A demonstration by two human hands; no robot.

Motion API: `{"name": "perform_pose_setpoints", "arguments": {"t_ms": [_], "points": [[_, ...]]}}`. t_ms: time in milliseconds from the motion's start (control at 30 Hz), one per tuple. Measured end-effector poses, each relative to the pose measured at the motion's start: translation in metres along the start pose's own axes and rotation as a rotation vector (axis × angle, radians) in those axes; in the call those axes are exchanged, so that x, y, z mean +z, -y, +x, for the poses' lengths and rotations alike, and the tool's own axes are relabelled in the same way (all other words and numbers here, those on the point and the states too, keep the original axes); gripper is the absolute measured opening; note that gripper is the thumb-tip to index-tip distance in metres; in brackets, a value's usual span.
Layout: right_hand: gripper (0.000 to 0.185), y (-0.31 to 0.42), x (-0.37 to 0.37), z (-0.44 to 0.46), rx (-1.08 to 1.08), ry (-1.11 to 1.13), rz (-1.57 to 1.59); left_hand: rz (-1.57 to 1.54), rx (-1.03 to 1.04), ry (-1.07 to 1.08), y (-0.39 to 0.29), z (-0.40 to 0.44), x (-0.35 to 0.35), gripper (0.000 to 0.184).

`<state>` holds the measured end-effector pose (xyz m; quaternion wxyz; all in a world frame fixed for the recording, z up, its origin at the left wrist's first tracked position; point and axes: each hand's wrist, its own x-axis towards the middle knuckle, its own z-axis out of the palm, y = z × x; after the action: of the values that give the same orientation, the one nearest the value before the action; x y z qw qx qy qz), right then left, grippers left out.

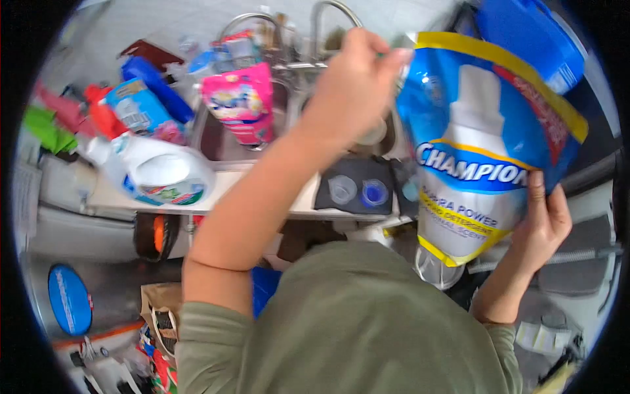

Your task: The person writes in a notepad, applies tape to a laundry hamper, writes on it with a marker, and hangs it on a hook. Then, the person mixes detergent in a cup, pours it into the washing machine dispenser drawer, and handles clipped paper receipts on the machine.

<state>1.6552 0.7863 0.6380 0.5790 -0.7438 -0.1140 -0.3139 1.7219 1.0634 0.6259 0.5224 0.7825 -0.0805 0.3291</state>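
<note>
A large blue, white and yellow Champion liquid detergent pouch (469, 131) hangs tilted in front of me on the right. My left hand (367, 75) is closed at its upper left corner, pinching there; the fingertips are slightly blurred, and a spout or cap at that corner cannot be made out. Lower down, my right hand (545, 217) grips the pouch's right side, with the thumb on the front and the other fingers mostly behind. Below the pouch's bottom edge shows a clear container (443, 274), partly covered by the pouch.
A pink Surf pouch (239, 102) stands at the double sink (213, 138) under curved faucets. On the left counter are a white jug (161, 171) and a blue pouch (141, 108). Two small cups (374, 192) sit on a dark mat. A blue jug (531, 39) stands back right.
</note>
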Motion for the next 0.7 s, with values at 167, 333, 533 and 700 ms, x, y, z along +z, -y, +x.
{"name": "perform_pose_setpoints", "arguments": {"t_ms": [167, 333, 533, 700], "points": [[0.015, 0.031, 0.078, 0.016, -0.246, 0.057, 0.164, 0.279, 0.373, -0.137, -0.108, -0.02, -0.044, 0.085], [0.013, 0.095, 0.16, -0.008, -0.539, 0.224, 0.209, 0.747, 0.375, -0.338, -0.138, -0.024, -0.1, 0.05], [0.01, 0.166, 0.245, -0.039, -0.637, 0.473, 0.483, 1.595, 0.541, -0.075, -0.161, -0.029, -0.222, 0.016], [0.029, 0.218, 0.313, -0.064, -0.648, 0.973, 0.823, 1.227, -0.035, -0.77, -0.198, -0.037, -0.325, 0.028]]}}
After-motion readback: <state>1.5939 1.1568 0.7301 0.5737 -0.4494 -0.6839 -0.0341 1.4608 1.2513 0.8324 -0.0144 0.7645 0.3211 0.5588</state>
